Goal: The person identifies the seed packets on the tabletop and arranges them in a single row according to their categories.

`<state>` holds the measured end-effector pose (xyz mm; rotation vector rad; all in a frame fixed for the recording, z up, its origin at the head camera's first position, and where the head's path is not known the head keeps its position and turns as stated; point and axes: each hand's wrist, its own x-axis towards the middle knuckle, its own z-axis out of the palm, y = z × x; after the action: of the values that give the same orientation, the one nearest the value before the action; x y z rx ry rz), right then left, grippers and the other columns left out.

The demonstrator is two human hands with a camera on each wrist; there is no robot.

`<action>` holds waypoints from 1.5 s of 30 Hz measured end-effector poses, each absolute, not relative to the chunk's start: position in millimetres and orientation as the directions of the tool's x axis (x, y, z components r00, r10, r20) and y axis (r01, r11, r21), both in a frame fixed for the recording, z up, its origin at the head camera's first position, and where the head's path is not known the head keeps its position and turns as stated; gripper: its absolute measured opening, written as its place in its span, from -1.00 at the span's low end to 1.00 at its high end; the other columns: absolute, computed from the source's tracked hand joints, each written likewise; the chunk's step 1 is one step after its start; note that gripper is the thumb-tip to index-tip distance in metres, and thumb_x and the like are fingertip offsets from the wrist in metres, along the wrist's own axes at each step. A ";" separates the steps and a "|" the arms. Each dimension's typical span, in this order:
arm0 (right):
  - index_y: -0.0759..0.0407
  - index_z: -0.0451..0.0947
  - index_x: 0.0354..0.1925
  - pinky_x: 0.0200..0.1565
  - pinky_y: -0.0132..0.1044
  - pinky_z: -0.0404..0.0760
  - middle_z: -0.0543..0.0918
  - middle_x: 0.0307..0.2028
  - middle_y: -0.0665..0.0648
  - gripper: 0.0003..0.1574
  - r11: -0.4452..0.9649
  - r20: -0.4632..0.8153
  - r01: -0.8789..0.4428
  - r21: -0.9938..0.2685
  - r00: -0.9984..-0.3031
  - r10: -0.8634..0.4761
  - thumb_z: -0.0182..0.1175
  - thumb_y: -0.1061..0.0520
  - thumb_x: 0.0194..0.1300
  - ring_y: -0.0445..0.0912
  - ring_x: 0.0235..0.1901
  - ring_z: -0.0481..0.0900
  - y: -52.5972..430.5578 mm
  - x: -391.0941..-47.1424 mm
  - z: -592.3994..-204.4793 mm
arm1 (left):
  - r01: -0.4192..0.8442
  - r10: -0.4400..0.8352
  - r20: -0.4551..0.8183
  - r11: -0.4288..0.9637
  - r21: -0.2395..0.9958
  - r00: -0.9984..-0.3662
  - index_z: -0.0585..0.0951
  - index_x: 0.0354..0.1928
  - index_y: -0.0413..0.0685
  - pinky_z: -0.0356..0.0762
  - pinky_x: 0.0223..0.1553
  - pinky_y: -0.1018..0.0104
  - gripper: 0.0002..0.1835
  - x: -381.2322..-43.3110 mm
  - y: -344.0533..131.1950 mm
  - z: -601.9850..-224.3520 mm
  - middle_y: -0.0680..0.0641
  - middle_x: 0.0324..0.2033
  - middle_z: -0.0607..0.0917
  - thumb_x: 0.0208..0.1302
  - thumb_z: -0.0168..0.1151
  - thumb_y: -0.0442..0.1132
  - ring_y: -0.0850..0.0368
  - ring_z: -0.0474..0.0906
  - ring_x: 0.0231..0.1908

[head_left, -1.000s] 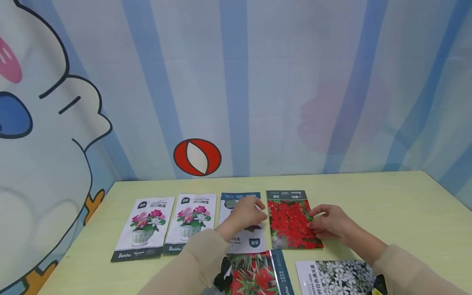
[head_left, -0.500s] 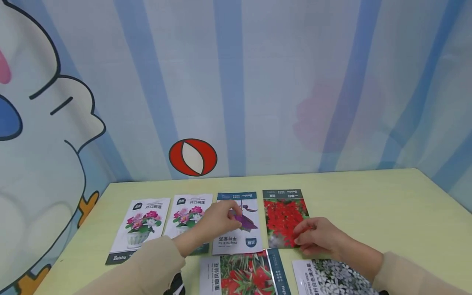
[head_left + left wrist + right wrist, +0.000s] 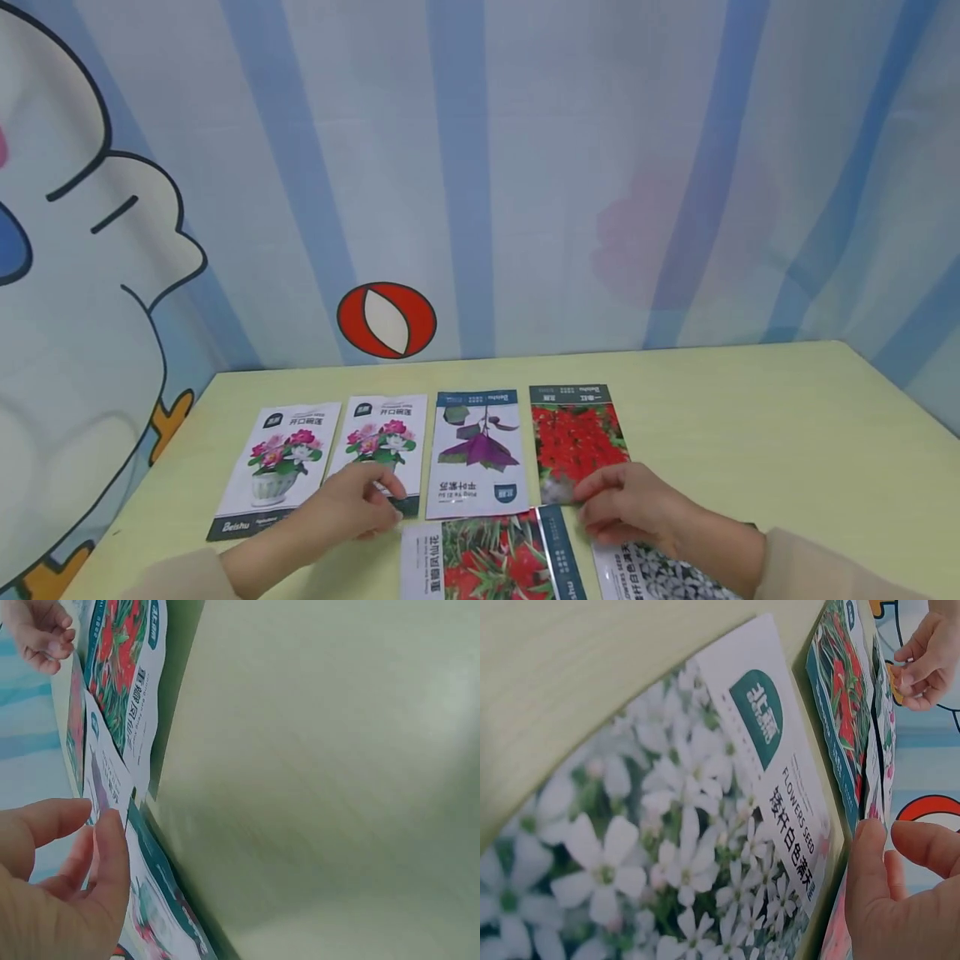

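Six seed packets lie on a yellow bench [image 3: 750, 433]. Four stand in a row near its far edge. Starting from the far left corner, these are the outer lotus packet [image 3: 273, 467], the inner lotus packet [image 3: 384, 442], a purple-leaf packet [image 3: 476, 454] and a red-flower packet [image 3: 577, 442]; the last two have their print upside down. Further from the far edge lie a red-and-green packet [image 3: 487, 558], its top just at the purple-leaf packet's lower end, and a white-flower packet [image 3: 690, 855], both turned sideways.

The left hand [image 3: 348, 504] is over the lower part of the inner lotus packet, fingers loosely bent, thumb and forefinger apart with a gap between. The right hand [image 3: 637, 508] is by the red-flower packet's lower corner and above part of the white-flower packet, its fingers relaxed, thumb and forefinger separated. Whether either hand touches a packet cannot be told.
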<state>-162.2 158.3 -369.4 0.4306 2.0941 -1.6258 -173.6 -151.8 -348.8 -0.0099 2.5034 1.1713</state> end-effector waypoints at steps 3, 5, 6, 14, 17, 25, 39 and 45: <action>0.35 0.54 -0.16 -0.45 -0.36 0.60 0.65 -0.40 0.18 -0.74 0.251 -0.537 0.510 -0.822 -0.842 -0.046 0.23 0.35 0.12 -0.10 -0.54 0.57 158.0 -160.0 -370.5 | -0.283 0.081 -0.416 0.615 0.736 -0.906 0.55 -0.21 -0.22 0.53 -0.43 0.27 -0.80 -166.6 -163.2 -347.2 -0.08 -0.51 0.55 0.09 0.27 -0.41 0.11 0.46 -0.50; 0.36 0.53 -0.14 -0.44 -0.36 0.60 0.64 -0.39 0.17 -0.73 0.247 -0.538 0.510 -0.824 -0.841 -0.055 0.23 0.34 0.14 -0.10 -0.53 0.57 157.7 -159.0 -371.5 | -0.338 0.042 -0.445 0.587 0.735 -0.895 0.55 -0.14 -0.25 0.58 -0.35 0.22 -0.75 -161.3 -167.6 -347.7 -0.08 -0.46 0.59 0.10 0.27 -0.40 0.12 0.51 -0.45; 0.36 0.53 -0.13 -0.43 -0.36 0.60 0.64 -0.39 0.17 -0.73 0.243 -0.539 0.512 -0.824 -0.841 -0.056 0.22 0.34 0.14 -0.11 -0.52 0.57 157.3 -158.7 -371.8 | -0.362 0.031 -0.459 0.569 0.738 -0.888 0.54 -0.11 -0.26 0.59 -0.32 0.20 -0.73 -158.8 -169.1 -348.4 -0.08 -0.43 0.60 0.11 0.28 -0.39 0.12 0.54 -0.42; 0.39 0.52 -0.06 -0.34 -0.29 0.64 0.63 -0.32 0.21 -0.62 0.198 -0.555 0.539 -0.818 -0.832 -0.027 0.25 0.38 0.09 -0.06 -0.45 0.60 152.9 -156.6 -369.4 | -0.447 0.091 -0.558 0.498 0.743 -0.825 0.47 0.01 -0.40 0.57 -0.19 0.16 -0.62 -143.0 -167.0 -362.9 -0.10 -0.31 0.60 0.18 0.24 -0.33 0.10 0.57 -0.30; 0.41 0.50 -0.01 -0.30 -0.25 0.65 0.63 -0.30 0.21 -0.56 0.175 -0.551 0.538 -0.825 -0.834 -0.033 0.25 0.38 0.09 -0.06 -0.43 0.60 151.8 -155.8 -365.7 | -0.462 0.072 -0.558 0.481 0.745 -0.826 0.45 0.03 -0.44 0.56 -0.17 0.18 -0.58 -139.3 -163.4 -367.3 -0.15 -0.27 0.57 0.17 0.25 -0.33 0.08 0.54 -0.29; 0.46 0.47 -0.01 -0.31 -0.27 0.64 0.65 -0.34 0.20 -0.59 0.166 -0.569 0.554 -0.816 -0.821 -0.055 0.20 0.37 0.13 -0.05 -0.41 0.63 150.3 -153.3 -369.9 | -0.435 0.050 -0.512 0.460 0.774 -0.857 0.42 0.04 -0.49 0.55 -0.13 0.17 -0.53 -133.3 -155.2 -368.7 -0.18 -0.24 0.53 0.13 0.24 -0.35 0.06 0.55 -0.27; 0.46 0.47 -0.02 -0.34 -0.33 0.63 0.66 -0.37 0.20 -0.64 0.158 -0.576 0.560 -0.813 -0.814 -0.079 0.13 0.35 0.19 -0.05 -0.42 0.65 148.0 -155.1 -371.9 | -0.475 0.134 -0.577 0.436 0.764 -0.806 0.39 0.06 -0.47 0.49 -0.08 0.15 -0.57 -132.3 -151.7 -364.9 -0.18 -0.23 0.53 0.22 0.13 -0.31 0.08 0.48 -0.26; 0.42 0.50 -0.06 -0.37 -0.35 0.63 0.67 -0.39 0.22 -0.68 0.145 -0.588 0.576 -0.805 -0.806 -0.067 0.14 0.34 0.18 -0.08 -0.49 0.63 143.7 -154.6 -372.0 | -0.474 0.170 -0.590 0.443 0.761 -0.789 0.35 0.12 -0.49 0.51 -0.08 0.16 -0.52 -131.4 -156.6 -367.1 -0.13 -0.22 0.57 0.25 0.11 -0.29 0.07 0.50 -0.25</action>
<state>-154.6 143.7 -372.0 0.4844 1.9336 -1.7076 -131.4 -156.6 -367.1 -0.2541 2.0885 1.3712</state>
